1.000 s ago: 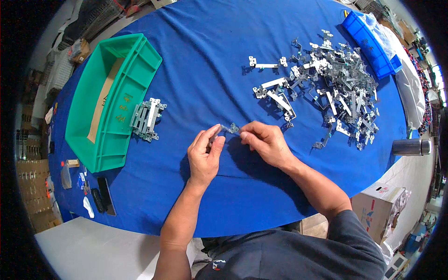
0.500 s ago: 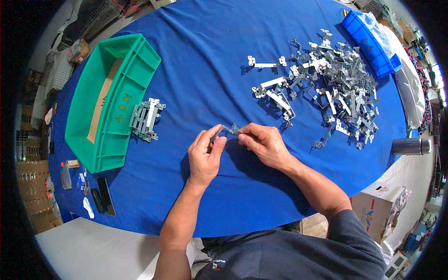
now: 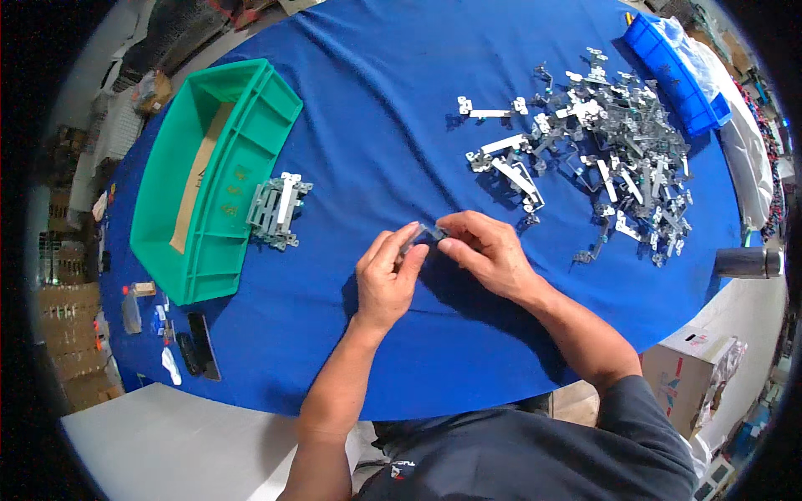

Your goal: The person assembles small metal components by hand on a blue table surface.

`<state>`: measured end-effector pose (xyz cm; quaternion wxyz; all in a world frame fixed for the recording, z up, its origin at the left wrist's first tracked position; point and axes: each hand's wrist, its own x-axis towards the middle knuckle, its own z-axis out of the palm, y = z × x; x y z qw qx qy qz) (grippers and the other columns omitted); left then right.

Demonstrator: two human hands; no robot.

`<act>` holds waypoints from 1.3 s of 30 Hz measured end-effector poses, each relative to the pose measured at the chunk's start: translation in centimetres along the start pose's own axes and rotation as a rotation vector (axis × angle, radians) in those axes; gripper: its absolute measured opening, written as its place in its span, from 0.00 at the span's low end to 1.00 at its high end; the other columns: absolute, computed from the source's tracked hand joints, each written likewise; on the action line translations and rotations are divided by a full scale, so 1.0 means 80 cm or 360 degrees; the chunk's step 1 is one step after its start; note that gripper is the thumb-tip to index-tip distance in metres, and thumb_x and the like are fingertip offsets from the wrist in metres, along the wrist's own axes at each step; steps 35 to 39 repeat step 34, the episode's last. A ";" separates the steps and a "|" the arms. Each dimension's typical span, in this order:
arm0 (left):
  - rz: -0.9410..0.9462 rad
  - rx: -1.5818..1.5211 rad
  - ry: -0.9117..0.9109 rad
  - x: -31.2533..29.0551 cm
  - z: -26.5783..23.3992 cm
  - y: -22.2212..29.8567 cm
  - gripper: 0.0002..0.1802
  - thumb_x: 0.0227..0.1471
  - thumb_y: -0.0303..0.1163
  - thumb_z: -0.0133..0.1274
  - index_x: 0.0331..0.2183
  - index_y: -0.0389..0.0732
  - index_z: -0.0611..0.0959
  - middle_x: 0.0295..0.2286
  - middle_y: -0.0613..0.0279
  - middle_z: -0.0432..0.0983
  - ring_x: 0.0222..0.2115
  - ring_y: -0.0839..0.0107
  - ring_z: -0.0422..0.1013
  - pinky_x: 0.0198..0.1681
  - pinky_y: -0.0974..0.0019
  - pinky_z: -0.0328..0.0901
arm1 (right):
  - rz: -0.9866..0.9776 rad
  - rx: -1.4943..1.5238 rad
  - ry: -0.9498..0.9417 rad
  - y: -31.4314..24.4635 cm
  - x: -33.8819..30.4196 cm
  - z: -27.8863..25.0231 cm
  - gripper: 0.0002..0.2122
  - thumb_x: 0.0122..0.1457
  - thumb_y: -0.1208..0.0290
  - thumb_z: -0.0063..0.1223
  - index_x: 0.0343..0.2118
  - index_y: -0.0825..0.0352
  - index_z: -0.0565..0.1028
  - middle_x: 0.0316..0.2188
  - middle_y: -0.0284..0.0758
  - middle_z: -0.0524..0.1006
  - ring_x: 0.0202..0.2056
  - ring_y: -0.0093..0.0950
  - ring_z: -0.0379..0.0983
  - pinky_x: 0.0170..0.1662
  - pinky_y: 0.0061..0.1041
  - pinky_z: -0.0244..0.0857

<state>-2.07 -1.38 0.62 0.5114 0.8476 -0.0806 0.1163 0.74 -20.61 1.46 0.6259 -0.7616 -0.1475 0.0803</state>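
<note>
Over the middle of the blue cloth, my left hand (image 3: pixel 388 275) and my right hand (image 3: pixel 491 257) both grip one small metal bracket (image 3: pixel 430 234). Its left part is pinched between my left thumb and fingers, and its right end sits at my right fingertips; much of it is hidden by the fingers. A short stack of like metal brackets (image 3: pixel 279 210) lies left of my hands, against the green bin. To the right spreads a large loose heap of metal brackets (image 3: pixel 618 138), with a few lying apart at its left edge.
A green plastic bin (image 3: pixel 219 250) with a cardboard strip inside stands on the left. At the back right is a blue bin (image 3: pixel 668 75) holding clear plastic. A metal flask (image 3: pixel 746 262) is at the right edge; a phone (image 3: pixel 204 346) and a small bottle (image 3: pixel 131 312) lie front left.
The whole scene has shifted slightly to the right in view. Both hands still hold the bracket, which has turned a little between the fingers.
</note>
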 end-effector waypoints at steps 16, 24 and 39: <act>0.0172 -0.0061 0.0026 0.002 -0.001 -0.002 0.17 0.53 0.28 0.62 0.46 0.37 0.84 0.31 0.60 0.77 0.23 0.76 0.69 0.25 0.72 0.63 | -0.0079 0.0074 0.0249 0.011 -0.001 0.003 0.02 0.62 0.78 0.53 0.35 0.69 0.73 0.30 0.36 0.72 0.28 0.25 0.67 0.32 0.24 0.62; -0.0430 -0.0583 -0.0032 -0.003 -0.005 -0.011 0.17 0.57 0.28 0.60 0.48 0.35 0.82 0.37 0.62 0.77 0.25 0.80 0.72 0.27 0.75 0.70 | -0.0578 -0.0301 0.0085 0.007 0.002 -0.002 0.05 0.58 0.81 0.56 0.36 0.70 0.73 0.32 0.41 0.73 0.32 0.39 0.73 0.35 0.32 0.67; -0.0373 -0.1475 -0.0188 0.003 -0.008 -0.021 0.38 0.53 0.25 0.59 0.62 0.36 0.60 0.55 0.40 0.67 0.46 0.54 0.76 0.41 0.58 0.77 | -0.0201 -0.0235 0.0172 0.012 -0.005 0.000 0.06 0.63 0.76 0.51 0.42 0.68 0.71 0.34 0.45 0.75 0.35 0.42 0.75 0.38 0.36 0.69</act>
